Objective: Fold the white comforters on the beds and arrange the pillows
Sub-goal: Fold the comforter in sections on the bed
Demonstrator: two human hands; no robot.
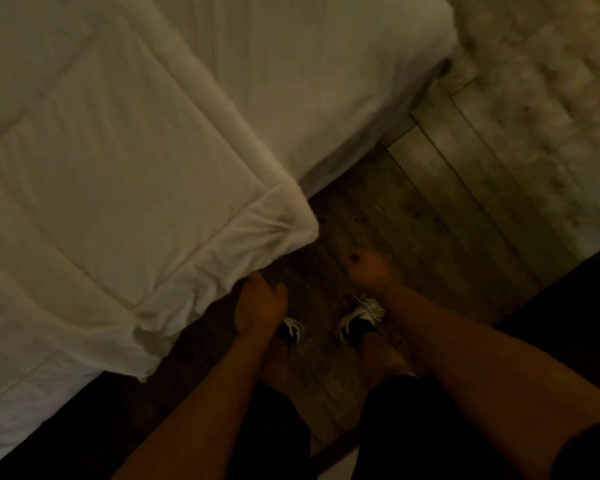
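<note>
Comforter (118, 174) edge in left hand (258, 303) grip, right hand (366, 271) loosely curled, holding nothing

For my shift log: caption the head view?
Left hand grips white comforter edge; right hand hangs free above wood floor.

Light: dim and warm, a yellow-brown cast over everything; the right side is blurred.
Floor: worn grey-brown wooden plank floor (413, 216), boards running diagonally from lower left to upper right; paler and brighter towards the upper right, darker near the bottom.
Rug: pale shaggy rug (548, 109) covering the floor at the upper right, its edge running parallel to the planks; texture smeared by blur.
Bed: white-sheeted mattress (309, 84) filling the upper middle, its rounded corner ending just beside the rug's edge; the side drops straight to the floor.
Dark areas: black shadow at the right edge, and along the lower left under the bedding.
</note>
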